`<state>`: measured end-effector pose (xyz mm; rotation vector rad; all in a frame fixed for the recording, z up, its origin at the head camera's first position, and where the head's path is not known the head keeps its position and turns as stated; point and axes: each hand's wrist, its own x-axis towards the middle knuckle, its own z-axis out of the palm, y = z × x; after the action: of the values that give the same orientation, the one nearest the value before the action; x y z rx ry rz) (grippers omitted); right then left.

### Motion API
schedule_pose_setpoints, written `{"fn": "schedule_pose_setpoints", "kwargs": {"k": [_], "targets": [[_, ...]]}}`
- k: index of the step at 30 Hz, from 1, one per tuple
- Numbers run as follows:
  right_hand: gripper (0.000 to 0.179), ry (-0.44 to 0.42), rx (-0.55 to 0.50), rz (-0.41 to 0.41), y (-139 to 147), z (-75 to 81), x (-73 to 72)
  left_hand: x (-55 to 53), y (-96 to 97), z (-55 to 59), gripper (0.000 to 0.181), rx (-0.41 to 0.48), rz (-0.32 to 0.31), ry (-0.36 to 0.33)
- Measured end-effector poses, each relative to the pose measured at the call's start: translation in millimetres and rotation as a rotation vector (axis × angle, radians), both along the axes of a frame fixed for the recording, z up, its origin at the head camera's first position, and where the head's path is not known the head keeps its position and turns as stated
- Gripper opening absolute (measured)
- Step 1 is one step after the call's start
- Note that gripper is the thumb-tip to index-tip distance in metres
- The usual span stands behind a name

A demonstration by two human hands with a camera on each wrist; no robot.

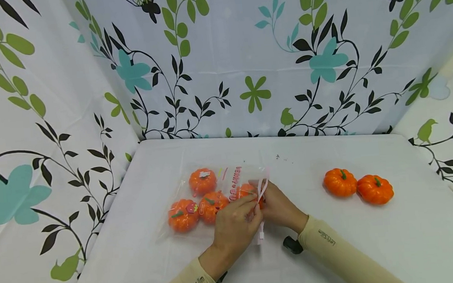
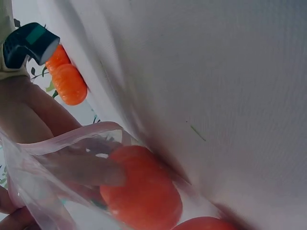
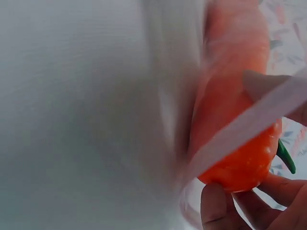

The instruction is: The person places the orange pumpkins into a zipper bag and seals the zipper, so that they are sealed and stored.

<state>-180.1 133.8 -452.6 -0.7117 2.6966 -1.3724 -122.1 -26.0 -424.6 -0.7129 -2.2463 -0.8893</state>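
Note:
A clear zip bag (image 1: 233,176) with pink print and a pale pink zip edge lies on the table, its mouth facing right. Inside it are three small orange toy pumpkins (image 1: 202,181) on the left. My left hand (image 1: 236,224) pinches the bag at its mouth. My right hand (image 1: 280,205) reaches into the mouth and holds another toy pumpkin (image 3: 244,165), its fingertips (image 3: 213,206) against the pumpkin's side. In the left wrist view that pumpkin (image 2: 144,191) shows through the plastic. The left hand partly hides it in the head view.
Two more orange toy pumpkins (image 1: 340,182) sit side by side on the white table (image 1: 375,245), right of the bag. Leaf-patterned cloth (image 1: 214,72) hangs behind the table and at both sides. A dark wrist camera (image 1: 293,244) is on the right wrist.

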Motion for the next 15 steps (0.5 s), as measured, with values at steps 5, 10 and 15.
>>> {"fn": "schedule_pose_setpoints", "kwargs": {"k": [5, 10, 15], "targets": [[0.068, 0.039, 0.017, 0.003, -10, 0.9, -4.6, 0.9, -0.6, 0.3, 0.013, -0.011, -0.007, 0.002], [0.069, 0.075, 0.024, 0.022, -16, 1.5, -7.7, 0.0, -1.0, 0.0, 0.013, -0.019, -0.013, 0.012], [0.073, 0.053, 0.007, 0.013, -21, 1.3, -11.5, -0.7, -0.6, -0.5, 0.012, -0.023, -0.021, 0.018]]}}
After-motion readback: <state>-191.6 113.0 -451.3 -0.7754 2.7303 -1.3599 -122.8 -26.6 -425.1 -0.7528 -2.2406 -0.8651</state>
